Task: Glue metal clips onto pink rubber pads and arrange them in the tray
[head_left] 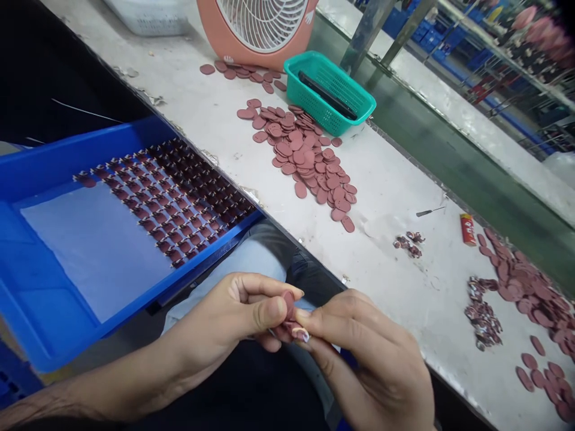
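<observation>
Both hands meet over the lap at the table's edge. My left hand (251, 311) pinches a reddish-brown oval disc (288, 304) between thumb and fingers. A small figure-like piece (299, 333), with white and reddish parts, is pinched in the fingertips of my right hand (368, 347). It touches the disc or sits right against it; fingers hide the join. A blue tray (112, 326) at the left holds rows of similar discs with small pieces on them (168, 209). On the table lies a large pile of loose oval discs (305, 155).
A pink fan (204, 27) and a green basket (299, 90) with a black object inside stand at the back. Small figure pieces (483, 317), a thin pointed tool (430, 212), a red-yellow cylinder (468, 230) and more discs (530, 281) lie on the white table (386, 287).
</observation>
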The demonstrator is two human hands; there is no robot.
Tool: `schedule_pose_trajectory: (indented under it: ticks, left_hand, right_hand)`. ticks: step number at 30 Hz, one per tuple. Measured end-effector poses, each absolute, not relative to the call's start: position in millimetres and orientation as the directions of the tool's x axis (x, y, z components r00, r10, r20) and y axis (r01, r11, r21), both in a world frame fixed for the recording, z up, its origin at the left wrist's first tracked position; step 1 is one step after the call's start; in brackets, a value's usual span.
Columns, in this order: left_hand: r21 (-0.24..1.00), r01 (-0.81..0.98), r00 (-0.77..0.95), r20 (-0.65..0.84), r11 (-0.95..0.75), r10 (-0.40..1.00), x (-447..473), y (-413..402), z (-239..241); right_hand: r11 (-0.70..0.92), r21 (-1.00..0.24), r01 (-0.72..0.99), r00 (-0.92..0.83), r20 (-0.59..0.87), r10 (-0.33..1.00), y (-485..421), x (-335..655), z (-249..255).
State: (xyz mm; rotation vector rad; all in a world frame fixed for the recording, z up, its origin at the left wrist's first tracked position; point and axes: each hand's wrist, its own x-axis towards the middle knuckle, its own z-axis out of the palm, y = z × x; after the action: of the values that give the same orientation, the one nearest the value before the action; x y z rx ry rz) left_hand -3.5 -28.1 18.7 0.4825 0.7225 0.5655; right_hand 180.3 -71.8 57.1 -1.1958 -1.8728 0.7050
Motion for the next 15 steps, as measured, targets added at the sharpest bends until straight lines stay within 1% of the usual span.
schedule_pose_trajectory:
  ticks: [7,13,15]
  left_hand:
    - [0.518,-0.309,0.669,-0.478,0.798,0.569,-6,-25,9]
    - [0.451,-0.344,0.654,-0.514,0.823,0.555,-5,-29,4]
    - [0.453,-0.338,0.656,-0.516,0.825,0.551,-5,-30,4]
  right_hand:
    - [0.374,-0.776,0.509,-0.229,0.296,0.927,-69,184,53]
    - [0.364,-0.792,0.490,-0.210,0.299,0.931,-73,183,50]
    - [0.363,-0.794,0.487,-0.196,0.306,0.932,-74,182,49]
